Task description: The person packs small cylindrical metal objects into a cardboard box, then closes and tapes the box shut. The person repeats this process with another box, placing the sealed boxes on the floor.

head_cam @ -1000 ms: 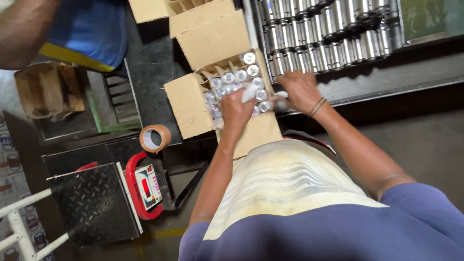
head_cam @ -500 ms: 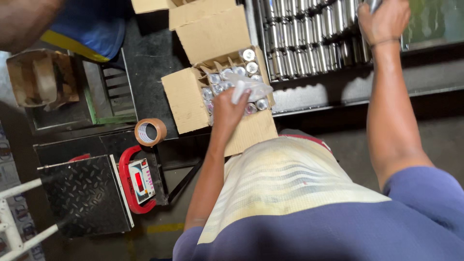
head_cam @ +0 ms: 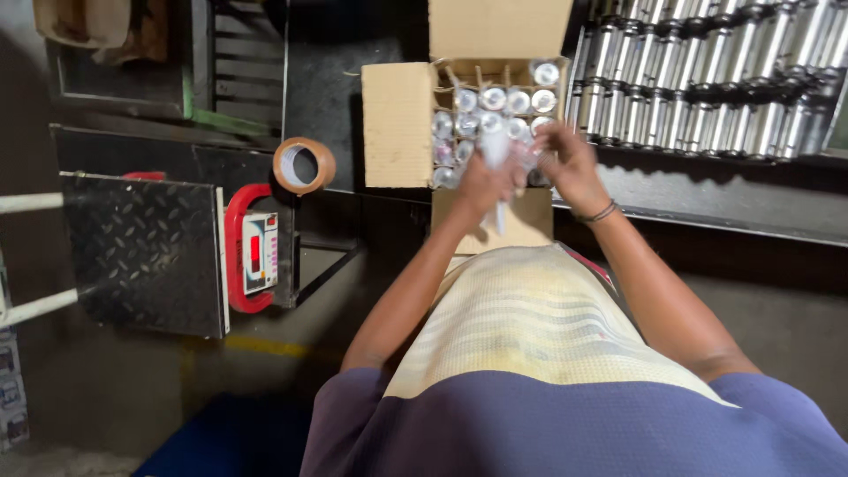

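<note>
Left grip point(head_cam: 481, 187) clamped on clear plastic wrap point(head_cam: 496, 155) | right grip point(head_cam: 565, 163) pinching same | wrap limp, slippery: bunch edges | over carton point(head_cam: 397, 124) of cans point(head_cam: 492, 99)

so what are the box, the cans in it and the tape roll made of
Box: brown corrugated cardboard, matte, with ribbing visible on its open flaps.
Cans: apparently metal, judging by their shiny silver tops.
Tape roll: looks like glossy tan plastic packing tape, probably on a cardboard core.

Both hands blur over the open carton point(head_cam: 397, 124), hiding cans point(head_cam: 495, 99) beneath; the rack of cylinders point(head_cam: 707, 79) runs off frame beside it.
</note>
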